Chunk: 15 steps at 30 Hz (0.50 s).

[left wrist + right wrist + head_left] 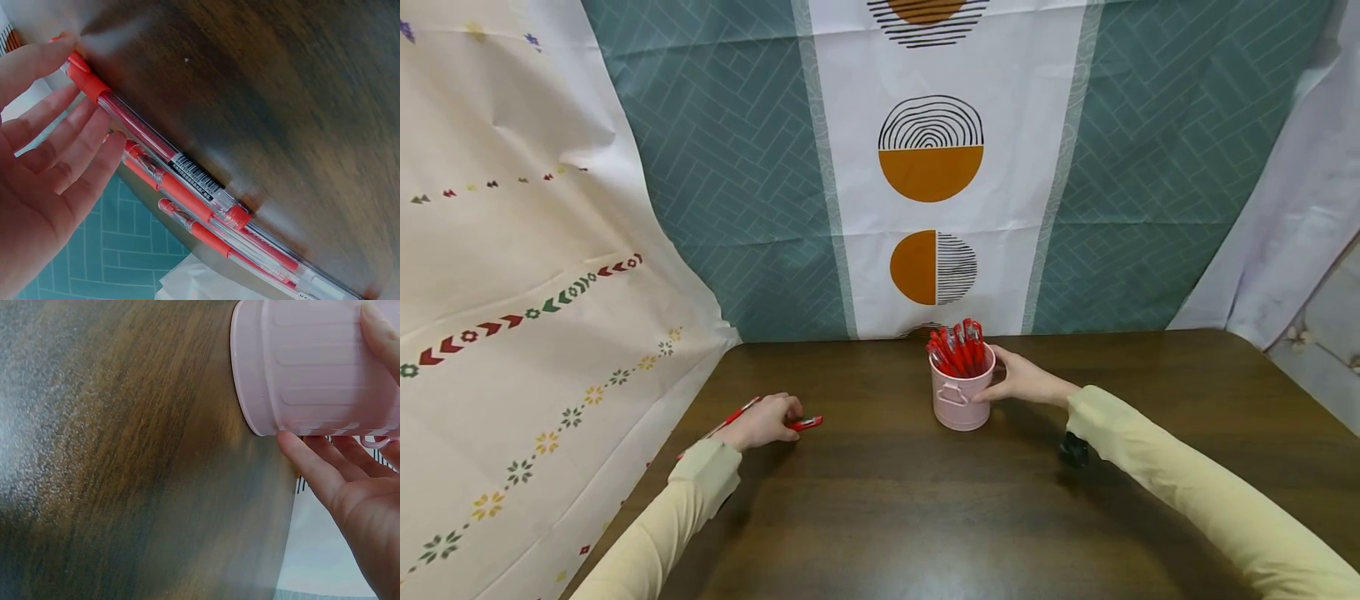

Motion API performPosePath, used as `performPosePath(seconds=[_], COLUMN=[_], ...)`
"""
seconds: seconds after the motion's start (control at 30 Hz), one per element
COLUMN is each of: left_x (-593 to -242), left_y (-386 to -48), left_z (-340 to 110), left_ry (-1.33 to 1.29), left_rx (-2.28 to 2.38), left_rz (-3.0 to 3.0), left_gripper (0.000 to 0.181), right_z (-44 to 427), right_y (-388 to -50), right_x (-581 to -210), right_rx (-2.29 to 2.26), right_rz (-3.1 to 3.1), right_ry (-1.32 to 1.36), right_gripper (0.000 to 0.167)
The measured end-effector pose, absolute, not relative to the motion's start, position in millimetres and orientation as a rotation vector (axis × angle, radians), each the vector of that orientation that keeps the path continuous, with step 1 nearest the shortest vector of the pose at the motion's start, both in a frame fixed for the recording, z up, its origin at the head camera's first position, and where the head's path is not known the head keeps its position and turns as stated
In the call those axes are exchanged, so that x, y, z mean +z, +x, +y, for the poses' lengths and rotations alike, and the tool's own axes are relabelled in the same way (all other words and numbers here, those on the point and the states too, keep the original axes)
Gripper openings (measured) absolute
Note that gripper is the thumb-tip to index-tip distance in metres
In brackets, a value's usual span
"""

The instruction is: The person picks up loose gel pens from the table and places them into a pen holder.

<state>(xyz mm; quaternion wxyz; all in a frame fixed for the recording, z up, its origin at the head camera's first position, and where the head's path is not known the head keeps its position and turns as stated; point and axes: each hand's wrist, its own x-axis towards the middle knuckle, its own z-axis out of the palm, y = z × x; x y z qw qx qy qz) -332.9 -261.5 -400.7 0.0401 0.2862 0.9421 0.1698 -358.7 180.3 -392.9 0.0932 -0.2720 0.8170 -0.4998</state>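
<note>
Right grip [1024, 379] around pink cup [961, 410]

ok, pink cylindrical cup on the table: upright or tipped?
Upright: pink cup stands on the brown wood-grain table, rim up, slim red pens poking out.

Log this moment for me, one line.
left hand: at red pen; right hand: holds pink bucket; bucket: upright on table, red pens inside

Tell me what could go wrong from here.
The left hand pinches a slim clear-and-red plastic pen and might drag the similar pens lying close beside it. The pink cylindrical cup, crowded with leaning red pens, could tip if the right hand holding it pushes sideways.
</note>
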Motion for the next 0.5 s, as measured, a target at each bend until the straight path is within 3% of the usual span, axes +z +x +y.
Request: performPosePath(seconds=[0.17,0.5], left_x=[-397.4,-397.8], left_y=[-327.8,-324.2], left_z=[-254.7,-250.5], left_ry=[0.745,0.786], left_rx=[0.449,0.498], left_rz=[2.906,2.898], left_gripper=[0.025,0.020], right_z=[180.0,181.3], right_y=[-360.2,-360.0], right_x=[-393.7,-396.8], right_rx=[-1.490,-1.489], right_rz=[2.416,2.447], right_ry=[-0.796,-0.797], right_gripper=[0.079,0.080])
